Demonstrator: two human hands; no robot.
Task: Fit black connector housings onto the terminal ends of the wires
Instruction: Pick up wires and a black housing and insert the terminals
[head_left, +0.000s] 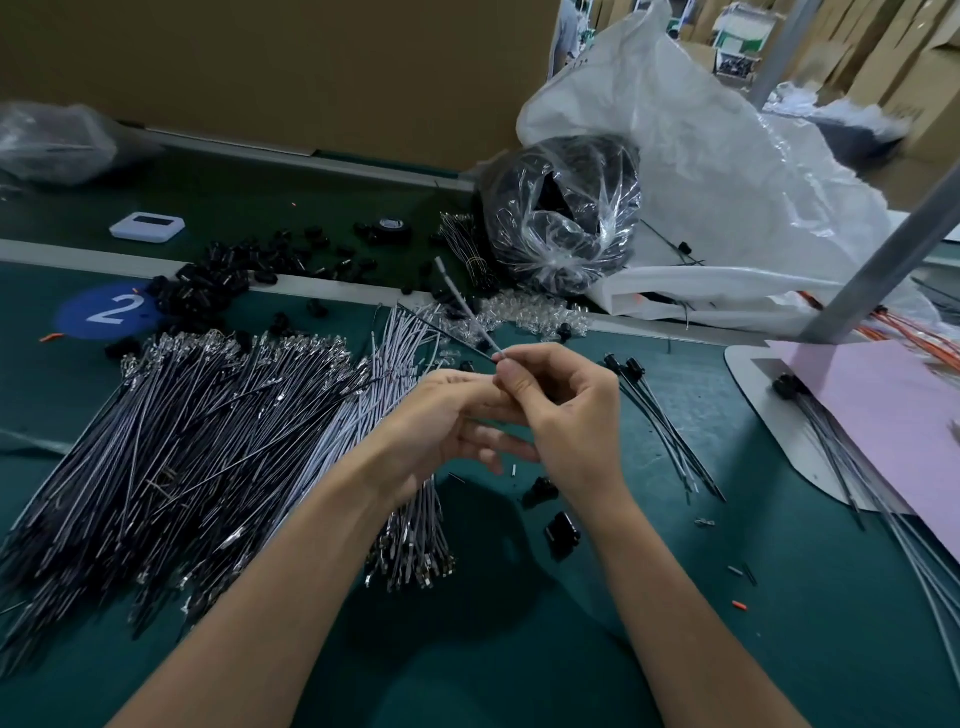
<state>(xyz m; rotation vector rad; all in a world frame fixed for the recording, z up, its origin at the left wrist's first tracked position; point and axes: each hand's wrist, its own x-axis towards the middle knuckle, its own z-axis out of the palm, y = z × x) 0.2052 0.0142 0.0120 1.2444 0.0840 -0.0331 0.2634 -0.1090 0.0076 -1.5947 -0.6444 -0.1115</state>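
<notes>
My right hand (566, 410) pinches a grey wire (467, 306) between thumb and forefinger; the wire sticks up and away, its terminal end toward the far side. My left hand (447, 421) lies just left of it, fingers extended and touching the right hand's fingers. What the left hand holds is hidden. A big pile of dark and grey wires (197, 436) with metal terminals covers the green table on the left. Two black connector housings (558, 519) lie just below my right hand. Several more black housings (244, 270) are scattered at the back.
Finished wires with black housings (660, 415) lie right of my hands. A clear bag of black parts (561, 218) and a large white bag (727, 182) sit behind. Clear housings (530, 312), a white device (148, 226), pink paper (893, 415) and a grey post (883, 249) stand around.
</notes>
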